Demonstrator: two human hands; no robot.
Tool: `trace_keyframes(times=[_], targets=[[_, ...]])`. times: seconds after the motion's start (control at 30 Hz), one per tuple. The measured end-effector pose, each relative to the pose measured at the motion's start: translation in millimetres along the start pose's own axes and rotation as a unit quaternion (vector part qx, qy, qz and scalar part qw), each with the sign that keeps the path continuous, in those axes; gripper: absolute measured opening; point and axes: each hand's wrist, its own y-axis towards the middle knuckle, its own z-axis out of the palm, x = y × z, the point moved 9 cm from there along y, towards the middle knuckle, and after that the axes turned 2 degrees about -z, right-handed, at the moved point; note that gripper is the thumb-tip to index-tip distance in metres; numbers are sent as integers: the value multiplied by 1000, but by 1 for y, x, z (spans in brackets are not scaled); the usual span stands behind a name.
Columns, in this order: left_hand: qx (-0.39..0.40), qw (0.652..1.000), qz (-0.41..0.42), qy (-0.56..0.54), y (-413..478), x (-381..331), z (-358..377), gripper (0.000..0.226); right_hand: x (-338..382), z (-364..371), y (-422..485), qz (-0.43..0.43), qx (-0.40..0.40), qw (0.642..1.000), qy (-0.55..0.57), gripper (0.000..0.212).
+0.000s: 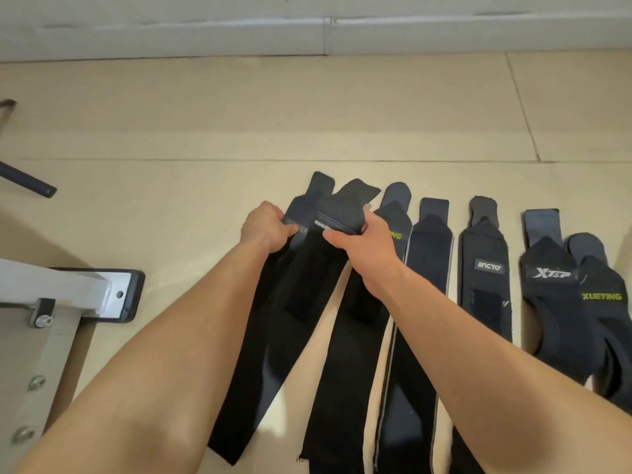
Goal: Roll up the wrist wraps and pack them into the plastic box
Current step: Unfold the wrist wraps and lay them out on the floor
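Wrist wrap, second from left in the row on the floor, is gripped at its folded far end by left hand and right hand; rolling seems just begun, next needs tight turns toward the near end.

The person's left forearm and right forearm are bare along their whole visible length, looking broad near the camera and narrowing toward the wrists. The left grip and the right grip are bare hands. The back of each faces the camera, and the knuckles show as soft ridges.
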Motion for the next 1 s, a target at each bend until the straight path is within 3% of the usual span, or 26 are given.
trace_keyframes(times=[0.1, 0.2, 0.23, 0.3, 0.33, 0.4, 0.47, 0.57, 0.77, 0.9, 1.0], targets=[[19, 996, -7, -85, -26, 1, -13, 27, 16, 5, -28, 24, 19, 996, 83, 22], [55, 978, -25, -201, -61, 0, -49, 5, 47, 11, -68, 32, 34, 989, 141, 15], [75, 969, -29, -233, -77, -2, -63, 9, 61, 14, -83, 30, 38, 988, 143, 22], [101, 954, -24, -283, -114, -11, -94, 22, 85, 19, -114, 36, 49, 990, 131, 57], [104, 949, -17, -297, -134, -15, -111, 27, 100, 23, -131, 33, 68, 987, 144, 60], [109, 941, 6, -321, -173, -28, -142, 28, 133, 28, -165, 12, 105, 981, 161, 31], [119, 931, 37, -342, -213, -44, -171, 26, 170, 26, -200, -22, 114, 981, 153, 20], [137, 911, 115, -371, -278, -82, -207, 30, 231, 17, -251, -82, 113, 982, 128, 30], [130, 866, 270, -400, -411, -162, -258, 35, 344, -29, -338, -207, 65, 968, 123, 26], [137, 815, 319, -464, -472, -188, -260, 36, 378, -67, -375, -256, 24, 962, 89, 17], [174, 776, 312, -519, -505, -196, -244, 35, 378, -90, -394, -257, 10, 964, 71, 17]])
